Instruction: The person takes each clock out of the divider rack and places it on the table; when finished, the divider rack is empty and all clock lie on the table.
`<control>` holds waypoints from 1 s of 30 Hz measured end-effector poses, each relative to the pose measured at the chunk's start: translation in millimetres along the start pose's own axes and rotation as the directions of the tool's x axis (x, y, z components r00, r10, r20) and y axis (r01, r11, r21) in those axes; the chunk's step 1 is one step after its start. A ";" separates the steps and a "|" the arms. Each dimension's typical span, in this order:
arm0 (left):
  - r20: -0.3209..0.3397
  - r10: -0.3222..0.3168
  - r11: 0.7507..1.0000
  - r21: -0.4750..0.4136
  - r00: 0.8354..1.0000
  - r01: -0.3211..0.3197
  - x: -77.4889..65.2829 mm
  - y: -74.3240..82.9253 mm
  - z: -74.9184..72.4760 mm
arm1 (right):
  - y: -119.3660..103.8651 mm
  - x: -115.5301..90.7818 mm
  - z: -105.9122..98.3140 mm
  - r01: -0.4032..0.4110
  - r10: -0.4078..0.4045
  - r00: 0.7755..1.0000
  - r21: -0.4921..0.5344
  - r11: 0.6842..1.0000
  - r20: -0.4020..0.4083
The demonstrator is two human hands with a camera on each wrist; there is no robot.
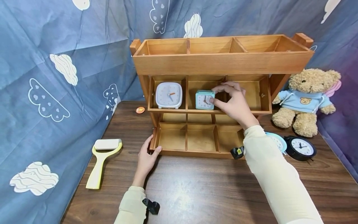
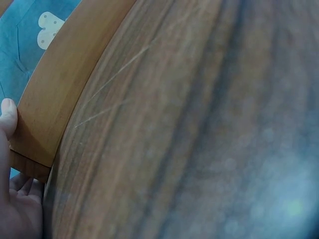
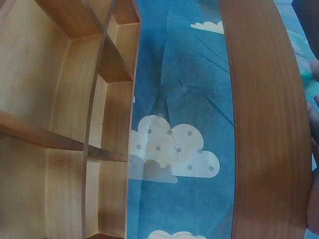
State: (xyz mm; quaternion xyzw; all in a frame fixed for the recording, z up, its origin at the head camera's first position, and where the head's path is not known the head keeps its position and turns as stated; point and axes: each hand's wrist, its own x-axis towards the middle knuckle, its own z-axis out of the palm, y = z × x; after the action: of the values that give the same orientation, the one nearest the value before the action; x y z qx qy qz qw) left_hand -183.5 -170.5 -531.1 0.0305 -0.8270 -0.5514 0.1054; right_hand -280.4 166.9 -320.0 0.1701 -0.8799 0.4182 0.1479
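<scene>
A small teal square alarm clock stands in the middle compartment of the middle tier of a wooden shelf. My right hand pinches this clock at its right side between thumb and fingers. In the left compartment beside it stands a white square alarm clock. Down at the left front corner of the lowest tier, my left hand grips the shelf's edge, thumb in front and fingers around the side. The left wrist view shows that hand at the wooden corner. Mostly cut off in the right wrist view is my right hand.
Right of the shelf lie a round light-blue clock, partly behind my sleeve, and a black round alarm clock. A teddy bear sits behind them. A yellow-handled lint roller and an orange round sticker are at the left.
</scene>
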 end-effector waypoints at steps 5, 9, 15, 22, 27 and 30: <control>-0.005 0.001 1.000 0.005 1.000 -0.001 0.3 -0.3 -0.6 | -2.0 -3.4 -2.4 -0.011 0.016 0.999 0.108 0.994 -0.041; -0.001 0.005 1.000 0.007 1.000 -0.005 0.1 0.5 0.2 | -4.4 -10.0 -6.3 0.013 0.016 0.992 0.229 0.973 -0.123; -0.003 -0.001 1.000 0.001 1.000 0.001 -0.4 1.8 0.2 | -8.5 -27.6 -16.9 0.105 -0.024 0.980 0.414 0.904 -0.196; -0.009 -0.002 1.000 0.007 1.000 0.002 -0.3 0.9 -0.7 | -2.8 -60.4 -42.6 0.194 -0.066 0.967 0.539 0.820 -0.247; -0.003 0.000 1.000 0.026 1.000 0.000 0.7 0.0 0.1 | 16.5 -92.7 -67.6 0.200 -0.023 0.956 0.594 0.779 -0.292; -0.010 -0.001 1.000 0.023 1.000 0.002 1.0 -0.6 0.3 | 31.7 -115.0 -81.8 0.154 0.058 0.943 0.587 0.795 -0.326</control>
State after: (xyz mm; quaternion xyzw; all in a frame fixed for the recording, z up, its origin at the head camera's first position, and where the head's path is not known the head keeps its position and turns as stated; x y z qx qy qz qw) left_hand -184.6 -170.6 -531.6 0.0350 -0.8326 -0.5419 0.1087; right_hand -180.9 270.3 -338.5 0.1590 -0.6581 0.6955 0.2405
